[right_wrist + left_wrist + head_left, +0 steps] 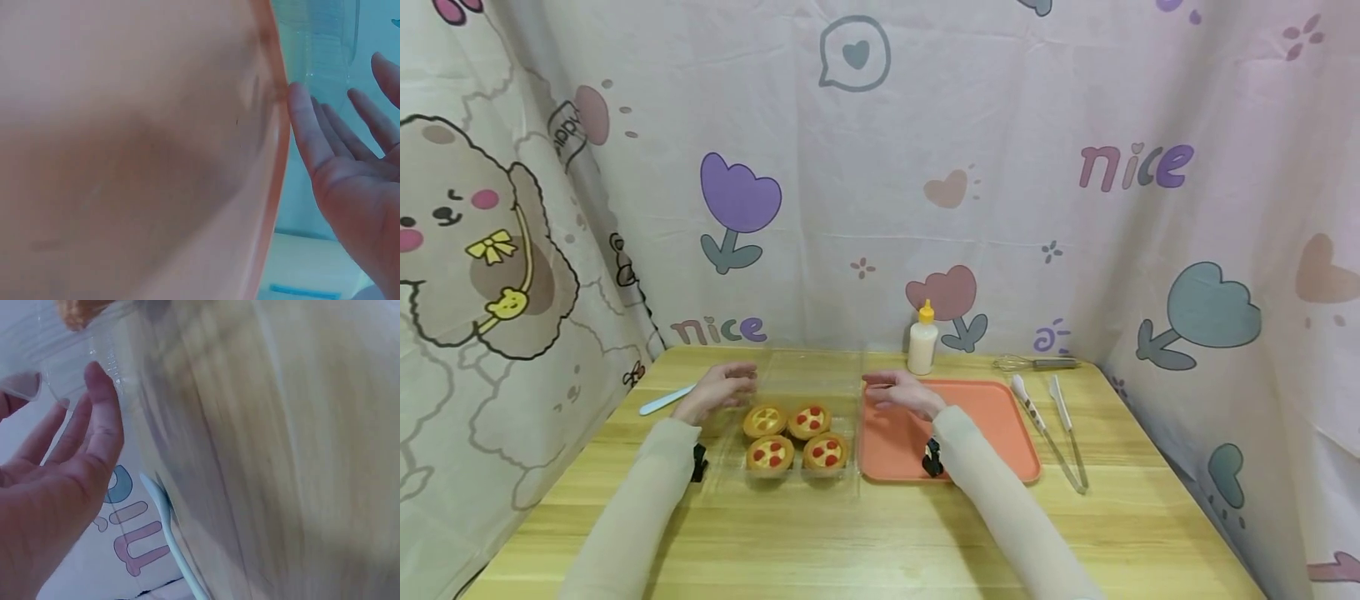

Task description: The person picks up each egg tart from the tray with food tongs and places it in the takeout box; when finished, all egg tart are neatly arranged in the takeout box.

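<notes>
A clear plastic box with its lid folded back holds several small tarts with red or yellow toppings. My left hand is at the left of the lid, its fingers loosely bent; in the left wrist view the fingertips are close to the clear plastic, and contact cannot be made out. Facing it from the other side, my right hand reaches over the tray's left edge toward the lid. In the right wrist view its fingers are extended near the clear plastic.
An orange-pink tray lies right of the box, under the right forearm. Behind it stands a white squeeze bottle with a yellow cap. A whisk and metal tongs lie at the right. A pale blue spatula lies at the left.
</notes>
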The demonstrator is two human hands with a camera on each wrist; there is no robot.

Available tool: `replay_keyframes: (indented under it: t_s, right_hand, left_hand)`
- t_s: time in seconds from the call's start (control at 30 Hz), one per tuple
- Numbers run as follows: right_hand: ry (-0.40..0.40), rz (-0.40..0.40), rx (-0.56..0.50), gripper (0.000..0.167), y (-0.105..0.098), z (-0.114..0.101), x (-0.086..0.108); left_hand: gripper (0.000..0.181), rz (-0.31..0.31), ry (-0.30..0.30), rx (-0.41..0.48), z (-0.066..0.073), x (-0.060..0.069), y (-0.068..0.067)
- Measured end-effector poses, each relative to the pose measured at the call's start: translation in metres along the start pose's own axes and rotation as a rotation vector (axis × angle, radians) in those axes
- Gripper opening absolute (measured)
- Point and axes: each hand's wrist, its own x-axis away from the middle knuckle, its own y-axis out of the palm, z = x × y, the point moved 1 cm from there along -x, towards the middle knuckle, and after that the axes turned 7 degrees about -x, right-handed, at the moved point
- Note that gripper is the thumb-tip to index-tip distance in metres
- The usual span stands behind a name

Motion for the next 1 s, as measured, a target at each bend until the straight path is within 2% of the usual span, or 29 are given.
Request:
replay_keyframes:
  t_s: [0.13, 0.27, 0.5, 0.63, 0.77, 1.0]
  right_hand:
    - [0.008, 0.02, -0.02, 0.052, 0.003, 0.002, -0.005]
    - [0.007, 0.038, -0.028, 0.052, 0.007, 0.002, -0.006]
    - [0.017, 0.09, -0.066, 0.048, 0.01, -0.002, -0.005]
    - [0.001, 0.105, -0.077, 0.047, 0.01, -0.005, -0.005]
    - [-0.017, 0.109, -0.083, 0.047, 0.009, -0.005, -0.006]
    - [-0.028, 0.148, -0.093, 0.046, 0.01, -0.008, -0.007]
  left_hand:
    - [0.054, -0.019, 0.017, -0.011, -0.001, -0.002, -0.001]
    - [0.054, -0.009, 0.036, -0.003, -0.002, -0.003, -0.001]
    - [0.053, 0.08, 0.083, -0.022, 0.0, 0.0, 0.0]
    - [0.053, 0.133, 0.109, -0.062, 0.003, -0.001, 0.001]
    - [0.051, 0.172, 0.103, -0.082, 0.004, -0.001, 0.0]
    - [0.054, 0.209, 0.101, -0.051, 0.008, 0.001, -0.001]
